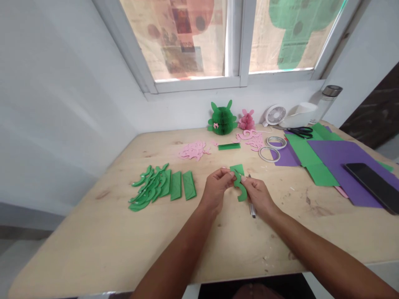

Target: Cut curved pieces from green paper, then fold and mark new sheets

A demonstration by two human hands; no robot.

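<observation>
My left hand (217, 185) pinches the upper part of a curved green paper cutout (241, 194) with wavy edges. My right hand (258, 194) has its fingertips closed on the cutout's right edge, so both hands hold it just above the table. Behind it shows a flat green paper piece (238, 169), partly covered by the fingers. A slim grey and white tool (252, 211), perhaps a pen or cutter, lies beside my right hand and partly under it. To the left are a pile of curved green cutouts (148, 189) and folded green paper strips (176, 185).
Pink cutouts (195, 150), tape rolls (269, 154) and black-handled scissors (301, 132) lie farther back. Green (222, 120) and pink (247, 120) paper figures stand by the wall near a small fan (275, 114). Purple sheets (338, 160) and a phone (372, 185) are at right.
</observation>
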